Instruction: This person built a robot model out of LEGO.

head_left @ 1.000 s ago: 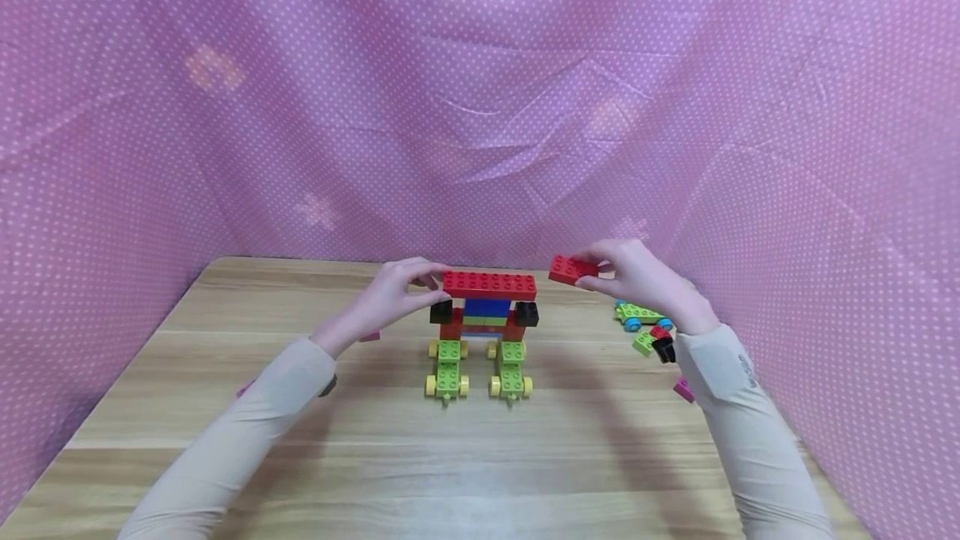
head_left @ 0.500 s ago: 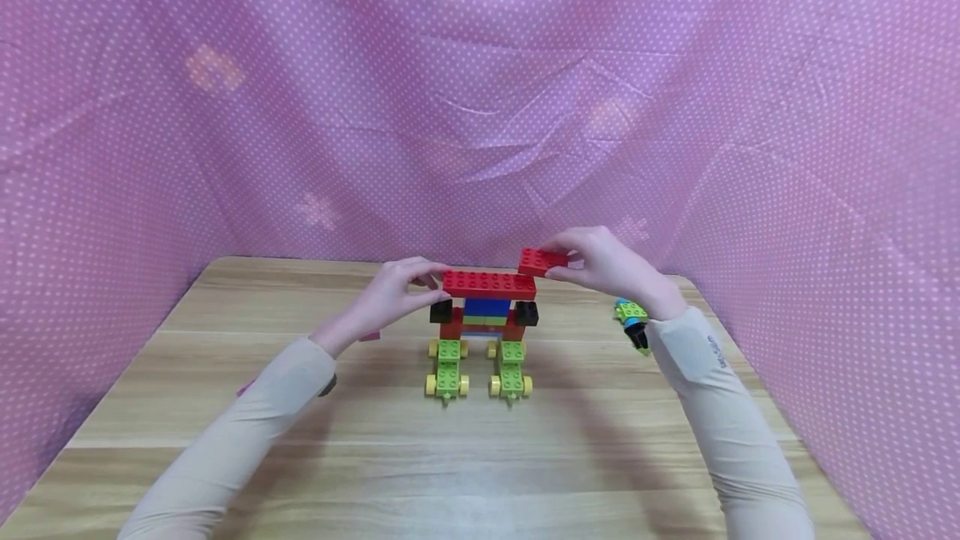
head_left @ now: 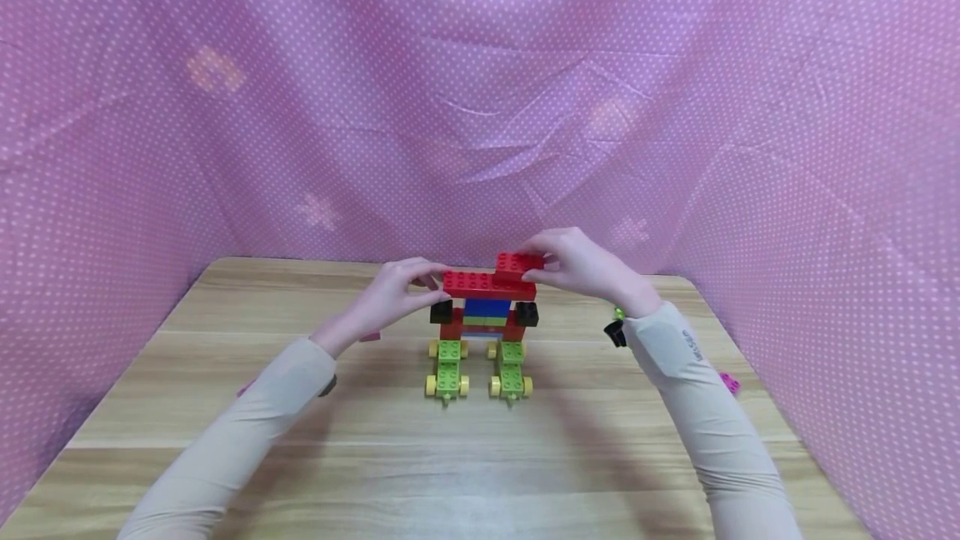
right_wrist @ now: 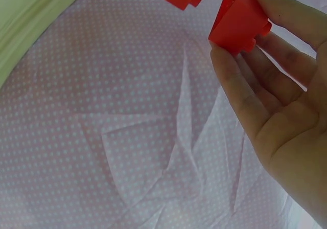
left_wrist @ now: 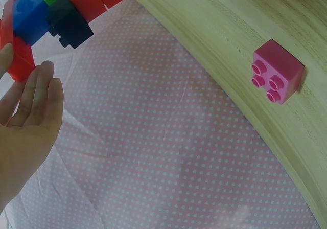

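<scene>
Nearest, 2 lime-green wheeled bases (head_left: pixel 447 373) with yellow wheels (head_left: pixel 527 386) are set side by side on the wooden table (head_left: pixel 480 473). Farther back, black bricks (head_left: pixel 527 314) and a blue brick (head_left: pixel 487 307) are topped by a long red brick (head_left: pixel 483 290), its left end pinched by the left hand (head_left: pixel 390 294). Just above its right end, a shorter red brick (head_left: pixel 512 267) is gripped by the right hand (head_left: pixel 583 267). Behind, a dotted pink curtain (head_left: pixel 480 107) is hung.

Right sleeve (head_left: pixel 720 432): carrying one short line of small dark lettering (head_left: pixel 692 345) on cuff (head_left: pixel 654 344), near wrist. Line running steeply along cuff's right edge in head view. Characters appearing too small and blurred for reading; wording staying undetermined. No text being legible in any view.
</scene>
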A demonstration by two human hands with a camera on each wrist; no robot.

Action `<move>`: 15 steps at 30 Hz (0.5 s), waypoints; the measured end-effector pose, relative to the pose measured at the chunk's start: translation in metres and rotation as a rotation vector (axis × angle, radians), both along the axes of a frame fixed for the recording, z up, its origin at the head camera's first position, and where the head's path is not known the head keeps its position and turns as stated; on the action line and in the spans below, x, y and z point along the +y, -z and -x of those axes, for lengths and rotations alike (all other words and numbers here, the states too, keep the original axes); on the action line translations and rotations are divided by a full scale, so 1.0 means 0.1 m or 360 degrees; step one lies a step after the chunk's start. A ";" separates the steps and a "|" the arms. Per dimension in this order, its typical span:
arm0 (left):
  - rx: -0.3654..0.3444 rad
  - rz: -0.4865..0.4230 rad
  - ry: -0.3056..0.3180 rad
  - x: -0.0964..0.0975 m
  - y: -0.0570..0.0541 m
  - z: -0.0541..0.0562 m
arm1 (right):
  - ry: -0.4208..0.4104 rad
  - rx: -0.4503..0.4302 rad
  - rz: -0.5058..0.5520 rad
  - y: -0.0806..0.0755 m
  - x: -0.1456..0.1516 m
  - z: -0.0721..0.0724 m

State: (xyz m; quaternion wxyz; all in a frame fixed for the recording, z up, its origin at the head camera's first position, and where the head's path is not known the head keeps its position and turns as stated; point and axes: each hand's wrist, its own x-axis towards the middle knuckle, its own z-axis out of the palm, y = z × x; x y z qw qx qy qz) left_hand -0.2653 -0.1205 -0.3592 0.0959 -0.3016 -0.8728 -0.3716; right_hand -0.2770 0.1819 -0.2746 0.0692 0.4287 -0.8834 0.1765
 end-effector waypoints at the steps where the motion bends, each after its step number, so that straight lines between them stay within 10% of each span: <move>1: -0.0001 -0.0003 0.0002 0.00 0.00 0.00 | -0.0002 -0.0001 -0.0001 0.01 -0.01 0.00; 15: -0.0004 0.0039 -0.0018 -0.01 0.00 0.00 | -0.0042 -0.0006 -0.0011 0.03 -0.17 0.00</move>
